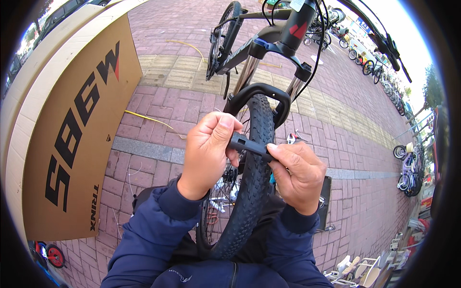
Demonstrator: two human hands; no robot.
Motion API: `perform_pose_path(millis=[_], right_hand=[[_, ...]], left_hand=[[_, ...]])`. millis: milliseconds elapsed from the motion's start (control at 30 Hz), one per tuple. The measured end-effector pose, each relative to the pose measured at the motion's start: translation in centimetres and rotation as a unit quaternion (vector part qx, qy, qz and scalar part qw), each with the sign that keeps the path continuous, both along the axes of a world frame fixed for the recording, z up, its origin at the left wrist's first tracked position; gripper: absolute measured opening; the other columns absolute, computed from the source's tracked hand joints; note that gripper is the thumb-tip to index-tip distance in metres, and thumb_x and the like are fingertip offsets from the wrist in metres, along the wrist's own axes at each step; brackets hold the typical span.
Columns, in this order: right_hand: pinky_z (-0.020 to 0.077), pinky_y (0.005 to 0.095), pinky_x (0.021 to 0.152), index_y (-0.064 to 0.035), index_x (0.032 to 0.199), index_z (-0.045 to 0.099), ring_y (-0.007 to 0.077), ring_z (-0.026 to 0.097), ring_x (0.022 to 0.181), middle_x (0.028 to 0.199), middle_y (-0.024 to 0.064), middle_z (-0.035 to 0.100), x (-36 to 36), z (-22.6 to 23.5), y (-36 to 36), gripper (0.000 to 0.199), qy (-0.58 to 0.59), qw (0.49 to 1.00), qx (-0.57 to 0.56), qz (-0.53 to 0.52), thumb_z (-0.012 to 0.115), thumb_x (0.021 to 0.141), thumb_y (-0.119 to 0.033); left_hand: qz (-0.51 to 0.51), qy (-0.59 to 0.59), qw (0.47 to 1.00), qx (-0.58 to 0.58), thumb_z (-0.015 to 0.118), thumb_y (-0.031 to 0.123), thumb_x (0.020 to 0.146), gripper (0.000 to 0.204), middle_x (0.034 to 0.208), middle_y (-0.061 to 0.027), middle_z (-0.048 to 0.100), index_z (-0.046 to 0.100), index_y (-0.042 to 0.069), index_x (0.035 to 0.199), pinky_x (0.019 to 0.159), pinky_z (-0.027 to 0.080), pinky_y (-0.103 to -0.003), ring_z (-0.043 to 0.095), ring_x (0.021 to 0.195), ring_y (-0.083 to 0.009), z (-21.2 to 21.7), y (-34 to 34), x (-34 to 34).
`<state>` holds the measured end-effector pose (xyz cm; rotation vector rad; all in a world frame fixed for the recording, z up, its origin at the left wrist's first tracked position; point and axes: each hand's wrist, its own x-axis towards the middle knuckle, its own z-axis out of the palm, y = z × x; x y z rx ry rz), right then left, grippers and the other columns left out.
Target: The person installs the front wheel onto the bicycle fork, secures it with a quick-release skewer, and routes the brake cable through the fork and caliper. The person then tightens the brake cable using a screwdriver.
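Sleeves: navy jacket cuffs (180, 204) entered from the lower edge of the frame, one on each side of the front wheel.
Left hand: the left hand (204, 153), left of centre, pinched one end of a black part (248, 146) between thumb and fingers.
Right hand: the right hand (298, 175), right of centre, gripped the opposite end by thumb and fingertips.
Black part: short and bar-like, with a slot near its left end; held mid-frame, across the view of the tyre (249, 201). Contact with the tyre could not be determined.
Fork: the black fork arch (263, 89) curved over the tyre, above centre.
Dark flat case: the case (326, 201) lay on the brick paving (355, 206), right of the right hand.
Carton: a large brown cardboard box (113, 110) occupied the left of the frame.
Strap: a yellow strip (149, 118) lay beside the box.
Rear wheel: the bicycle's rear wheel (225, 36) stood at upper centre.
Background: parked bicycles (384, 81) lined the upper right.
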<state>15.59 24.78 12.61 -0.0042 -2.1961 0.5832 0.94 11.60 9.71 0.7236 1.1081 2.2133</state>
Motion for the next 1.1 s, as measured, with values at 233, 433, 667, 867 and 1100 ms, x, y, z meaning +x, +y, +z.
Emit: perform_pose_path(millis=[233, 433, 667, 867, 1100], right_hand=[[0.0531, 0.0299, 0.063, -0.0054, 0.105, 0.077, 0.0205, 0.067, 0.073, 0.087, 0.0100, 0.073, 0.0, 0.1, -0.2, 0.039, 0.017, 0.999, -0.018, -0.027, 0.074, 0.070, 0.011], [0.0523, 0.0289, 0.061, -0.0050, 0.104, 0.077, 0.0204, 0.066, 0.071, 0.086, 0.0096, 0.072, -0.2, 0.0, -0.4, 0.038, -0.006, 1.000, 0.004, 0.000, 0.075, 0.070, 0.011], [0.0517, 0.0288, 0.060, -0.0050, 0.104, 0.077, 0.0199, 0.066, 0.071, 0.086, 0.0093, 0.072, -0.3, 0.0, -0.3, 0.036, 0.016, 0.999, -0.021, -0.022, 0.076, 0.071, 0.010], [0.0519, 0.0291, 0.061, -0.0047, 0.104, 0.077, 0.0203, 0.066, 0.071, 0.086, 0.0097, 0.072, -0.3, 0.0, -0.4, 0.036, -0.008, 1.000, 0.006, 0.008, 0.075, 0.071, 0.010], [0.0529, 0.0298, 0.063, -0.0042, 0.105, 0.077, 0.0216, 0.067, 0.072, 0.088, 0.0113, 0.073, -0.3, -0.2, -0.1, 0.037, 0.010, 0.999, -0.022, -0.021, 0.076, 0.070, 0.010]], left_hand=[[-0.038, -0.043, 0.998, 0.008, 0.044, 0.019, 0.107, 0.030, 0.090, -0.0093, 0.063, 0.059, -0.005, 0.116, 0.066, 0.059, -0.031, 0.059, 0.071, -0.0119, 0.3, -0.5, 0.3], [-0.044, -0.006, 0.999, -0.011, 0.044, 0.020, 0.107, 0.030, 0.089, -0.0081, 0.060, 0.058, -0.005, 0.117, 0.064, 0.058, -0.029, 0.055, 0.068, -0.0102, 0.0, -0.5, -0.5], [-0.060, -0.089, 0.994, 0.024, 0.044, 0.023, 0.108, 0.031, 0.089, -0.0086, 0.059, 0.058, -0.004, 0.112, 0.058, 0.055, -0.028, 0.055, 0.067, -0.0105, 0.6, -0.5, 0.4], [-0.102, -0.051, 0.992, 0.044, 0.044, 0.021, 0.106, 0.034, 0.091, -0.0111, 0.064, 0.057, -0.009, 0.117, 0.068, 0.059, -0.034, 0.061, 0.070, -0.0146, -0.4, -0.4, -1.1], [-0.112, -0.101, 0.988, 0.034, 0.045, 0.022, 0.105, 0.035, 0.091, -0.0115, 0.066, 0.057, -0.008, 0.118, 0.072, 0.061, -0.035, 0.067, 0.077, -0.0158, 0.0, -0.9, -0.8]])
